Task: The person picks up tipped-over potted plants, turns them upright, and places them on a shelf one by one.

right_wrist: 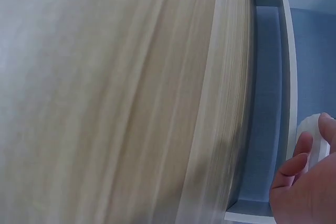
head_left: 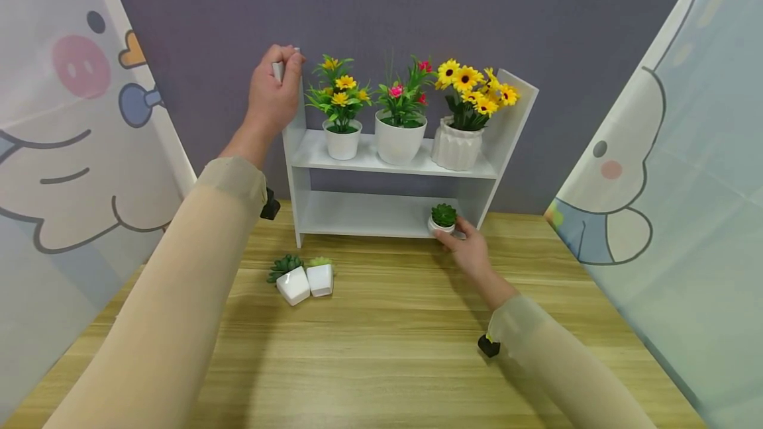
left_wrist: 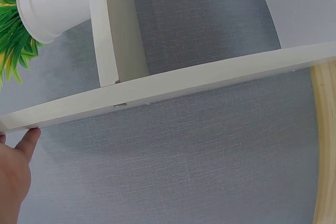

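Note:
My left hand [head_left: 277, 88] grips the top of the left side panel of a white two-tier shelf [head_left: 396, 167]; in the left wrist view its thumb lies against the panel's edge [left_wrist: 173, 85]. With my right hand [head_left: 471, 250] I hold a small potted succulent [head_left: 444, 215] at the right end of the lower tier. Its round white pot [right_wrist: 313, 127] sits between thumb and fingers in the right wrist view. On the upper tier stand a yellow-flowered plant [head_left: 342, 143], a pink-flowered plant [head_left: 401, 141] and a pot of sunflowers [head_left: 457, 145].
Two small succulents in square white pots [head_left: 293, 285] lie tipped over on the wooden table [head_left: 369, 349], in front of the shelf's left end. A dark grey wall [head_left: 381, 5] rises behind the shelf. Cartoon-printed curtains [head_left: 697, 151] hang at both sides.

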Tool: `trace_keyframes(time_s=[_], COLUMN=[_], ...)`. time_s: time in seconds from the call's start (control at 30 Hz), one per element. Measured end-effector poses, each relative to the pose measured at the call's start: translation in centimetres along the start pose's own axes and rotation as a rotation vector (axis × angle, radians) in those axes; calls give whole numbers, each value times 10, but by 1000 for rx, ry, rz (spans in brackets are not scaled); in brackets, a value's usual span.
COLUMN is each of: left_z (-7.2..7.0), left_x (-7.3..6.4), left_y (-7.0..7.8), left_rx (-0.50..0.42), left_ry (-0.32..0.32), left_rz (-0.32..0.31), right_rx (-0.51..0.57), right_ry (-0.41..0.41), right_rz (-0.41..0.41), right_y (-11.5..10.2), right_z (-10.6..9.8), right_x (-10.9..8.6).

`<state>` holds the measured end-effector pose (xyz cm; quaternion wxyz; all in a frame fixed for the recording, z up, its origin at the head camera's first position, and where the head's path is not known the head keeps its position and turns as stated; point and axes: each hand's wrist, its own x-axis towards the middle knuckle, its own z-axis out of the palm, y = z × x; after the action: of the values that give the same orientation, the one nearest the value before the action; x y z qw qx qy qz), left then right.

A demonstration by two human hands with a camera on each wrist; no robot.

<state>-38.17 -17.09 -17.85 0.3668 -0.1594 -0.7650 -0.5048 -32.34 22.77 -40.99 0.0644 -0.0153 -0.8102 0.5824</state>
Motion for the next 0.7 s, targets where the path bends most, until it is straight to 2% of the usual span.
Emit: trace_keyframes(time_s=[0.2, 0.4, 0.57, 0.7], left_z=[0, 0, 0, 0], left_x=[0, -1, -1, -1], left_y=[1, 1, 1, 1], left_rx=[3, 19, 29, 23], left_ry=[0, -1, -4, -5], left_rz=[-1, -4, -12, -10], right_rx=[25, 132, 179, 167], right_ry=[41, 60, 64, 54], right_rz=[30, 67, 52, 34], right_y=[0, -2, -2, -2], right_z=[-3, 2, 6, 6], right_x=[3, 3, 2, 3])
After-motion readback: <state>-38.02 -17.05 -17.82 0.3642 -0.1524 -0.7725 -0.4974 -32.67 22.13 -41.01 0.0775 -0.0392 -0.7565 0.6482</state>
